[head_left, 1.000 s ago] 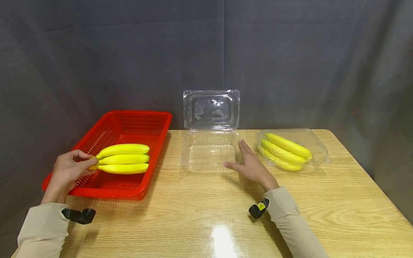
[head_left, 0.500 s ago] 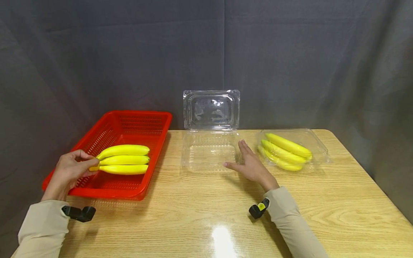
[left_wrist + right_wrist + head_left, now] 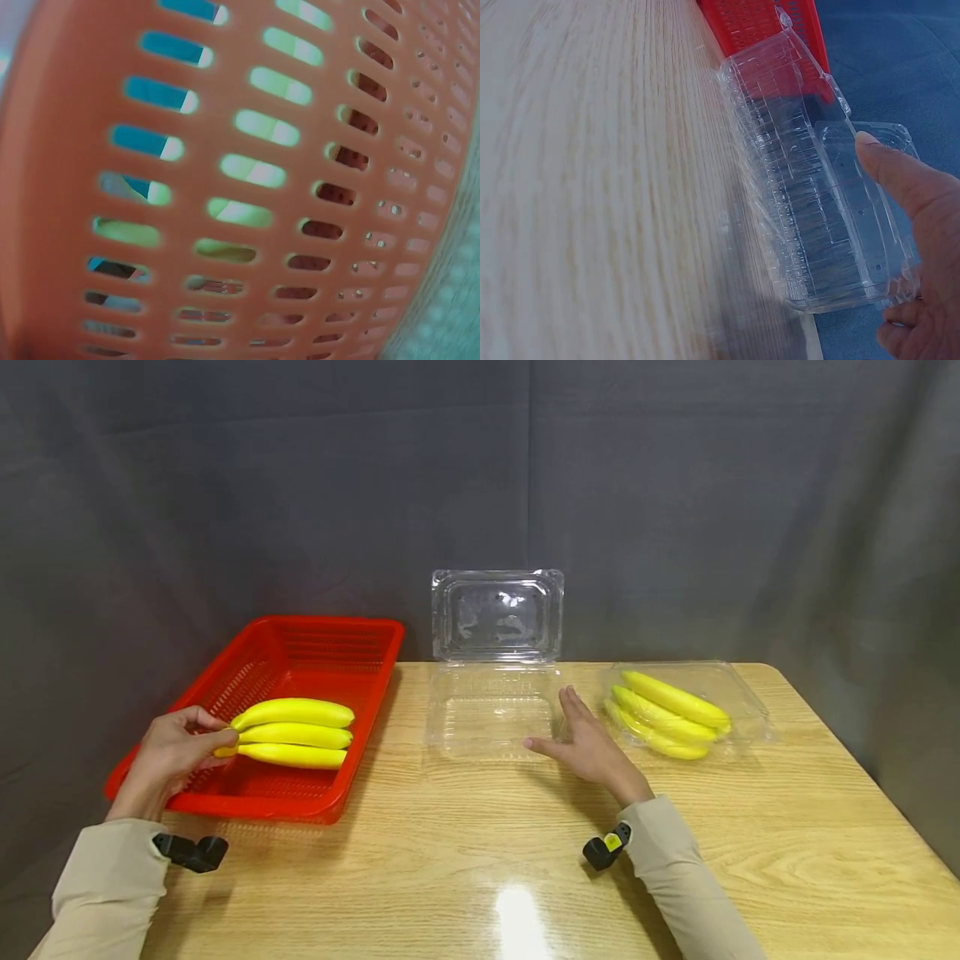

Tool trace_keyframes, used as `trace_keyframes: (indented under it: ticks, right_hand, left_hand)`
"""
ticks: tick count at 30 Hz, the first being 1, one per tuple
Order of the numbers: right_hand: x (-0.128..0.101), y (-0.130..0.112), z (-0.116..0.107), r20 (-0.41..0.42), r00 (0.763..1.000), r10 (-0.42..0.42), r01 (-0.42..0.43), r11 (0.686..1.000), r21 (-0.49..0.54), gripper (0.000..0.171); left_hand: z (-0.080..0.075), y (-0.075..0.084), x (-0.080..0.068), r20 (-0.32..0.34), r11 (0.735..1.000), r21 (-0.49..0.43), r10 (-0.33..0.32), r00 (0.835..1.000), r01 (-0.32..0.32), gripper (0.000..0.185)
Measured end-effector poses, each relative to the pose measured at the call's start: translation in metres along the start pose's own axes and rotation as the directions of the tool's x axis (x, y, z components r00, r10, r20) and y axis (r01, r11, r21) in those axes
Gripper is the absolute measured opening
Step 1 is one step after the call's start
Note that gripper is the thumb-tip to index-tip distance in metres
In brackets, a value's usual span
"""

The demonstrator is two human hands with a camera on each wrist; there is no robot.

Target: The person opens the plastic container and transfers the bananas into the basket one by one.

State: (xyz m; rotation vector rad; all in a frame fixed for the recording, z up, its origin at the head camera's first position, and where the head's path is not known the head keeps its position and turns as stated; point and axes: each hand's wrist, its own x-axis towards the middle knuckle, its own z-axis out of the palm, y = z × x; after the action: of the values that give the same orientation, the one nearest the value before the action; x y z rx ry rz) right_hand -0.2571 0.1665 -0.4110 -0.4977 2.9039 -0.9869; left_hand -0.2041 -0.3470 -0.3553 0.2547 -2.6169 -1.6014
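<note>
Left hand (image 3: pixel 176 752) pinches the smooth yellow bananas (image 3: pixel 292 732) in the perforated red basket (image 3: pixel 322 647); right hand (image 3: pixel 588 743), fingers straight, touches the clear ribbed clamshell (image 3: pixel 491 710).

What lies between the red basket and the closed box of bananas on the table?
In the head view, the open clear container lies between them, with the right hand at its right edge.

head cam overhead, wrist cams close-up
</note>
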Motion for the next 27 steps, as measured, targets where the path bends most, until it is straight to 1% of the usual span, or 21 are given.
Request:
trace_keyframes:
  ticks: [2, 5, 8, 15, 21, 27]
  right_hand:
    - [-0.0011, 0.0011, -0.0011, -0.003, 1.000, 0.002, -0.002, 1.000, 0.000, 0.111]
    - [-0.0014, 0.0025, -0.0024, -0.009, 1.000, 0.002, -0.002, 1.000, -0.007, 0.111]
    - [-0.0016, 0.0036, -0.0032, -0.012, 1.000, 0.001, -0.001, 1.000, -0.009, 0.111]
    - [-0.0030, 0.0053, -0.0031, -0.013, 1.000, 0.005, -0.005, 1.000, -0.007, 0.111]
    - [-0.0024, 0.0037, -0.0012, -0.015, 1.000, -0.007, 0.007, 1.000, 0.008, 0.110]
    - [-0.0005, 0.0004, 0.0005, -0.009, 1.000, -0.007, 0.007, 1.000, 0.017, 0.111]
  left_hand:
    - [0.0017, 0.0009, 0.0018, 0.005, 1.000, 0.016, -0.004, 1.000, 0.003, 0.031]
    - [0.0038, 0.0024, 0.0038, 0.003, 0.998, 0.066, -0.017, 1.000, 0.017, 0.038]
    - [0.0051, 0.0040, 0.0051, 0.000, 0.993, 0.108, -0.036, 0.999, 0.036, 0.042]
    - [0.0042, 0.0046, 0.0086, 0.048, 0.987, 0.145, -0.069, 0.996, 0.061, 0.046]
    - [-0.0005, 0.0021, 0.0071, 0.059, 0.979, 0.194, -0.077, 0.995, 0.064, 0.047]
    - [-0.0043, 0.0011, 0.0033, 0.056, 0.967, 0.252, -0.048, 0.997, 0.032, 0.046]
